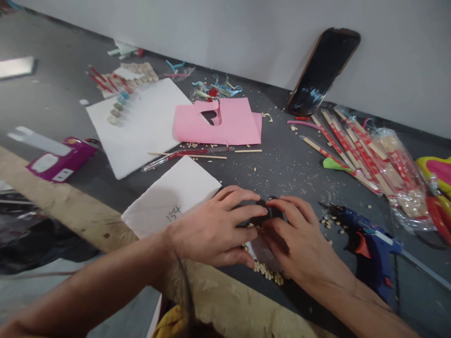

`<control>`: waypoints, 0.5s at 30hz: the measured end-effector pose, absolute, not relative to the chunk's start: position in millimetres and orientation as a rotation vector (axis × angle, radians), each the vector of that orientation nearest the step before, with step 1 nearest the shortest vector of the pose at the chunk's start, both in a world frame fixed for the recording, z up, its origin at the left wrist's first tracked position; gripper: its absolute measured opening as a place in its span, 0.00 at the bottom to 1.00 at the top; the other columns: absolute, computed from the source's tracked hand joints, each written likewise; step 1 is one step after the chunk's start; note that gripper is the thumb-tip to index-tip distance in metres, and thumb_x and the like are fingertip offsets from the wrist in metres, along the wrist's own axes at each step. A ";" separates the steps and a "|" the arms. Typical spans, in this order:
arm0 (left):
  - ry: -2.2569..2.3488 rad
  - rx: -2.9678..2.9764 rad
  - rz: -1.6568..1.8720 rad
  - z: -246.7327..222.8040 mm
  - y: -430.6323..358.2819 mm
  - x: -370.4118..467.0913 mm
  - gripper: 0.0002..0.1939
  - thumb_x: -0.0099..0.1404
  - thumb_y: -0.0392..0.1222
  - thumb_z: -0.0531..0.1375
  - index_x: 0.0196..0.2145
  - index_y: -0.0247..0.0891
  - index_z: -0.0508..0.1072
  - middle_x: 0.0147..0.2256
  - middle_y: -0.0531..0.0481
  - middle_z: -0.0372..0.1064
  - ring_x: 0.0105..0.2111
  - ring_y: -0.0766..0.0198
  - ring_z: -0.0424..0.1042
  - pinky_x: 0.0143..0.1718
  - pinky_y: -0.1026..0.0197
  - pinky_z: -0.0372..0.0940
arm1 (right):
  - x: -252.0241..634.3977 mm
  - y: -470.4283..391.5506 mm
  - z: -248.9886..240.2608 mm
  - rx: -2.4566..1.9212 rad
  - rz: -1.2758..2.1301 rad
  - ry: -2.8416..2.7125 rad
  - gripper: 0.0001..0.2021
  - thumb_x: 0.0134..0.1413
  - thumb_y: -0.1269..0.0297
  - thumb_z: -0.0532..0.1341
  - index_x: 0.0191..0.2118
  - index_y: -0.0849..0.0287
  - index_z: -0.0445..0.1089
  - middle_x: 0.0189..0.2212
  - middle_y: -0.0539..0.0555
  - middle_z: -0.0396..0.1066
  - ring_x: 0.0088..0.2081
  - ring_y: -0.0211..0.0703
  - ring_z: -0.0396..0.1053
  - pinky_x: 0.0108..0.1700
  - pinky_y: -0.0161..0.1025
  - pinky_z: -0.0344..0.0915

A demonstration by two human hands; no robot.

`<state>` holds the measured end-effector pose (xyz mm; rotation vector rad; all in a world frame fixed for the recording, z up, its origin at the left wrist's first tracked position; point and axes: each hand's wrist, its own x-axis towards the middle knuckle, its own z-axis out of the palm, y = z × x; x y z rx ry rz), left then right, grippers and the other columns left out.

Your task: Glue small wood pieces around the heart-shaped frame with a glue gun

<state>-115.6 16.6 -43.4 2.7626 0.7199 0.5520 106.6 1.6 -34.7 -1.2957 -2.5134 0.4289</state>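
Observation:
Near the table's front edge, my left hand and my right hand meet over a small black object. The fingers of both curl against it, my left hand from the left and my right hand from the right; its shape is mostly covered. Below the fingers lies a whitish piece, partly hidden, with small pale beige bits along its lower edge. A white sheet marked 154 reaches under my left wrist.
A blue glue gun lies right of my right hand. Behind are pink paper, a large white sheet, a leaning phone and wrapped chopsticks. A purple tool sits at the left.

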 end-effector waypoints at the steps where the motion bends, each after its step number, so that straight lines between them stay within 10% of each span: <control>1: 0.721 2.762 0.553 -43.6 16.6 -115.5 0.22 0.66 0.61 0.54 0.39 0.40 0.75 0.56 0.45 0.65 0.59 0.47 0.53 0.59 0.43 0.51 | 106.7 1.7 -34.8 -1.293 0.434 -2.510 0.08 0.58 0.68 0.56 0.35 0.59 0.74 0.50 0.59 0.68 0.56 0.55 0.56 0.57 0.56 0.60; 15: 0.719 2.765 0.567 -42.2 16.2 -114.9 0.24 0.66 0.62 0.53 0.38 0.39 0.75 0.55 0.45 0.65 0.59 0.48 0.54 0.59 0.43 0.51 | 107.7 4.2 -38.8 -1.239 0.398 -2.509 0.09 0.59 0.68 0.56 0.35 0.59 0.74 0.48 0.59 0.70 0.55 0.56 0.57 0.55 0.58 0.61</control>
